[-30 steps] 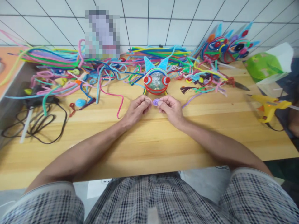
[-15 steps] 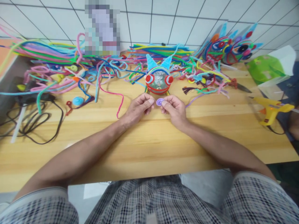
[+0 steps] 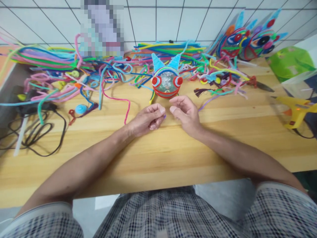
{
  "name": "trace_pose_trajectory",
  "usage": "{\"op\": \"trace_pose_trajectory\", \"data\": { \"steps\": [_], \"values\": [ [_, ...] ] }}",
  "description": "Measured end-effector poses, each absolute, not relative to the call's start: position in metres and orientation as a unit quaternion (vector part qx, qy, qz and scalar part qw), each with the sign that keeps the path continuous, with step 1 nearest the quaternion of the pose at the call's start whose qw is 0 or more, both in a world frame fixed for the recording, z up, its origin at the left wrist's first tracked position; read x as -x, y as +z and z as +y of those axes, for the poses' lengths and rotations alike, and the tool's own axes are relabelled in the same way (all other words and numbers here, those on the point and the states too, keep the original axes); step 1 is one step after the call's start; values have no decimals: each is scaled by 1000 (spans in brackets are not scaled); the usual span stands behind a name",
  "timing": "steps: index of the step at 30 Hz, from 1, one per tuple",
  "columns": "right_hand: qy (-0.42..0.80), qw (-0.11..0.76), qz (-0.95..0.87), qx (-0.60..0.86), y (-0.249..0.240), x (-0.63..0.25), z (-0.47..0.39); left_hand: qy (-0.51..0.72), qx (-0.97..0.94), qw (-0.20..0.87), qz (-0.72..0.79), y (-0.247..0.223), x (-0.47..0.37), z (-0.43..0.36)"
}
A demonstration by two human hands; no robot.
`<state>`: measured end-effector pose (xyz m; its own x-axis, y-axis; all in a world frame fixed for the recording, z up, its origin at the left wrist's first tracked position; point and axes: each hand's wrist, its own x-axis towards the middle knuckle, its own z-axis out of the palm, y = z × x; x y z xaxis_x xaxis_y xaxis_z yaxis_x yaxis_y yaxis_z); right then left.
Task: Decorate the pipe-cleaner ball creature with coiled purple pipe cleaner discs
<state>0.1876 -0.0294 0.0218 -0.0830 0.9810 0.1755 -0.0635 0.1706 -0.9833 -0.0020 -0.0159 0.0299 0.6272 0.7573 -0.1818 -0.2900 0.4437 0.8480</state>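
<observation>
Pinching a purple piece (image 3: pixel 164 116) near the horned figure (image 3: pixel 166 84)
The left hand (image 3: pixel 148 119) grips it, mostly hidden; the right hand (image 3: pixel 186 115) curves loosely, thumb and fingers parted. On the table (image 3: pixel 153 162), the figure has horns (image 3: pixel 174 61), eyes (image 3: pixel 178 81) and red bands (image 3: pixel 166 95); the piece is unattached.

Pale wooden bench (image 3: pixel 158 152) with a smooth, softly shiny, grained top. Round clear head-shaped figure (image 3: pixel 166 82), glossy like plastic, with fuzzy blue pointed ears. Fuzzy, matt multicoloured craft stems (image 3: pixel 56 59). Yellow pistol-shaped glue gun (image 3: pixel 296 110), smooth plastic. White square wall tiles (image 3: pixel 168 19), smooth. Checked shirt (image 3: pixel 158 211), matt woven cloth.
</observation>
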Motion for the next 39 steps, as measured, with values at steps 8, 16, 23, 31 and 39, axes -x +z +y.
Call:
{"op": "trace_pose_trajectory", "data": {
  "steps": [8,16,23,31,39],
  "values": [
    [627,484,-528,305,22,-181,-34,331,-424,795,280,22,-1,-15],
    [638,483,-509,318,21,-180,-35,357,-443,767,296,19,-4,-17],
    [654,484,-492,309,22,-179,-34,372,-450,750,311,21,-5,-19],
    [646,484,-512,295,20,-179,-34,386,-462,728,327,18,-6,-22],
    [626,498,-515,306,11,-182,-35,415,-496,685,335,14,-6,-22]
  ]
}}
